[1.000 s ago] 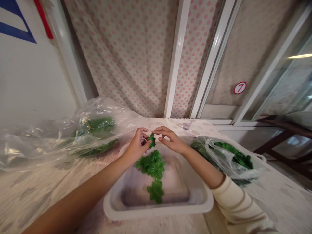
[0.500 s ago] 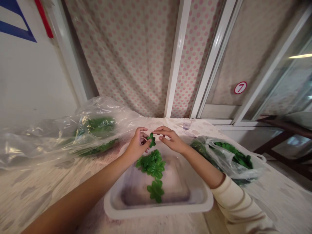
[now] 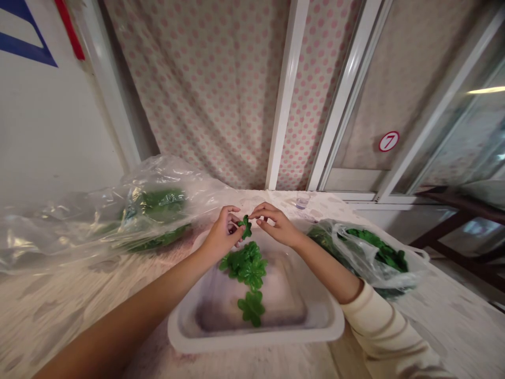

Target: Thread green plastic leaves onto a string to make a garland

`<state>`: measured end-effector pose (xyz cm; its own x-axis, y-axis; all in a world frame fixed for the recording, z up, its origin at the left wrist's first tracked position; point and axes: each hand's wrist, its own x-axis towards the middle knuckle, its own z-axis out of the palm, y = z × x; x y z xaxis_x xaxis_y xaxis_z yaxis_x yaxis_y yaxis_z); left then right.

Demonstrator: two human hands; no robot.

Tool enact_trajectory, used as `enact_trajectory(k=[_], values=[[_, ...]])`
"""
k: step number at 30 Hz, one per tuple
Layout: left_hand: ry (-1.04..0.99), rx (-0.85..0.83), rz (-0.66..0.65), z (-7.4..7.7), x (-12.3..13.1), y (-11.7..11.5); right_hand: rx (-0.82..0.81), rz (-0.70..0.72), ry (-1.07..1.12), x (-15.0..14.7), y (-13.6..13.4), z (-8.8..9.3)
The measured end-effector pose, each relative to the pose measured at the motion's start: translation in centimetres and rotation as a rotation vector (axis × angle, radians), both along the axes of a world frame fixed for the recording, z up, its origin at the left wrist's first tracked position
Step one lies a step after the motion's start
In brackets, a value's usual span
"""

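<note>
My left hand (image 3: 226,231) pinches a small glossy green leaf piece (image 3: 246,226) with lobed edges, held upright above the far part of a white tray (image 3: 256,343). From the other side, my right hand (image 3: 274,225) reaches in with its fingertips at the top edge of that piece. Its thumb stands apart from the fingers. Below the hands, a small pile of green lobed leaf pieces (image 3: 246,265) lies in the tray. One more leaf piece (image 3: 251,308) lies nearer to me, close to the pile.
On the left, a large clear plastic bag (image 3: 87,216) holds green material. An open plastic bag (image 3: 365,263) of dark green leaf pieces stands to the right. Behind the tray is a small clear item (image 3: 302,202). A dotted curtain (image 3: 213,95) hangs beyond the table.
The fingers of my right hand have bent slightly at the leaf piece's edge, and the piece has turned a little. My left hand and the tray look nearly the same.
</note>
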<state>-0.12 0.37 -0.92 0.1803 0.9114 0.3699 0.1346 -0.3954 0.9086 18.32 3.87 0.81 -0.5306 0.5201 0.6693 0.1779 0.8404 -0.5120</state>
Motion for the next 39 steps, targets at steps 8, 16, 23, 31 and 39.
enact_trajectory(k=[8,16,23,31,39], values=[[0.076,-0.017,-0.064,0.11,0.0,-0.2,0.026,-0.062,-0.028,-0.16,0.16,-0.09],[0.139,0.01,-0.077,0.28,0.06,-0.59,0.004,-0.063,-0.053,-0.21,0.19,-0.1],[0.237,0.074,-0.081,0.58,0.0,-0.5,-0.024,-0.032,-0.102,-0.1,0.02,-0.06],[0.264,0.099,-0.029,0.82,-0.1,-0.43,-0.048,-0.003,-0.147,-0.17,-0.21,0.24],[0.192,0.025,-0.025,0.78,-0.03,-0.43,-0.067,0.021,-0.158,-0.25,-0.3,0.21]])
